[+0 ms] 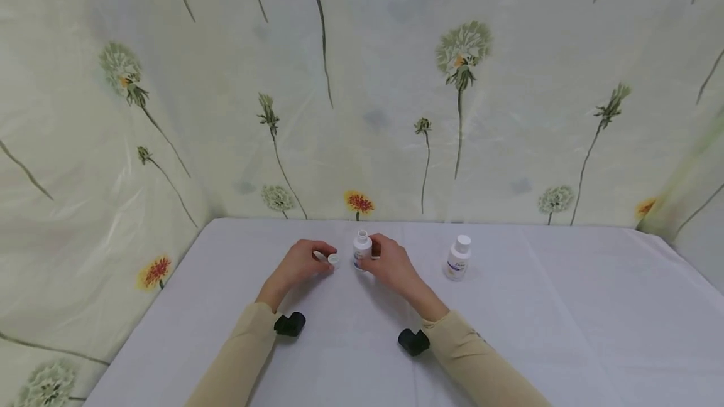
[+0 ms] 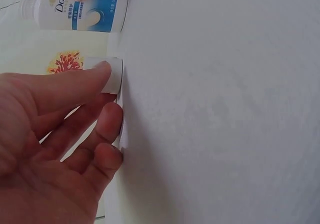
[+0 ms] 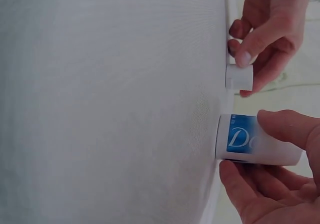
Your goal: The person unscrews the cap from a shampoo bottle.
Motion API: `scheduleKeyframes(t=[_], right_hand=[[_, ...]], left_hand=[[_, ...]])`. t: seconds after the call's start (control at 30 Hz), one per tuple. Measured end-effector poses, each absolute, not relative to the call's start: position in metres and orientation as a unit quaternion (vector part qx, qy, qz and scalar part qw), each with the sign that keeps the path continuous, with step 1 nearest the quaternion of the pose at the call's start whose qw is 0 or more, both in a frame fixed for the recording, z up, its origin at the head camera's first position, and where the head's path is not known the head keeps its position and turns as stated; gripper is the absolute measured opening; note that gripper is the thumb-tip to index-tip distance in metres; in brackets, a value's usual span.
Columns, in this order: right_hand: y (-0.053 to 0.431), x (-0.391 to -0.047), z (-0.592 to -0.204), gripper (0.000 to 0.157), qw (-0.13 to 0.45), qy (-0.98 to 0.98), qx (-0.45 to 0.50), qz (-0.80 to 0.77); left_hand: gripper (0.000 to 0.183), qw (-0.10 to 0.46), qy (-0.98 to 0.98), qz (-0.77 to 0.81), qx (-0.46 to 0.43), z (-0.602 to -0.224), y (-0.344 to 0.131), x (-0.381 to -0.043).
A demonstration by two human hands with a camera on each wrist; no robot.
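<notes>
My left hand (image 1: 301,261) pinches a small white bottle cap (image 1: 334,260) between thumb and fingers, right at the tablecloth. In the left wrist view the thumb lies along the side of the cap (image 2: 115,75). To its right, my right hand (image 1: 394,264) grips a white Dove bottle (image 1: 362,249) with a blue label. This bottle stands upright with its neck bare, and its threaded mouth (image 2: 29,8) shows in the left wrist view. Thumb and fingers go round the bottle body (image 3: 242,139) in the right wrist view. A small gap separates bottle and cap.
A second white bottle (image 1: 457,260), with its cap on, stands upright to the right of my right hand. A white cloth (image 1: 537,319) covers the table. Behind it hangs a pale curtain (image 1: 384,80) printed with dandelions. Black wrist cameras (image 1: 290,324) sit at both sleeves.
</notes>
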State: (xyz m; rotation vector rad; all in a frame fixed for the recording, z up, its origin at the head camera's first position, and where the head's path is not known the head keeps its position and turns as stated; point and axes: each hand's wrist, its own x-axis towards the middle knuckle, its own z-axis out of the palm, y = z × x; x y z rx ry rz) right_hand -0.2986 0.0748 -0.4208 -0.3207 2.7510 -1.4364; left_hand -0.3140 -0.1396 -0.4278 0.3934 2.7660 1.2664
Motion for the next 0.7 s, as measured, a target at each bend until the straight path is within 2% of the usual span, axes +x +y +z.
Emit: scheduleKeyframes(t=[0.7], right_hand=[[0.093,-0.284,-0.419,0.050,0.005,0.877,-0.097,-0.471]], left_hand=[[0.030,0.034,0.897,0.430,0.101,-0.427,-0.150,-0.306]])
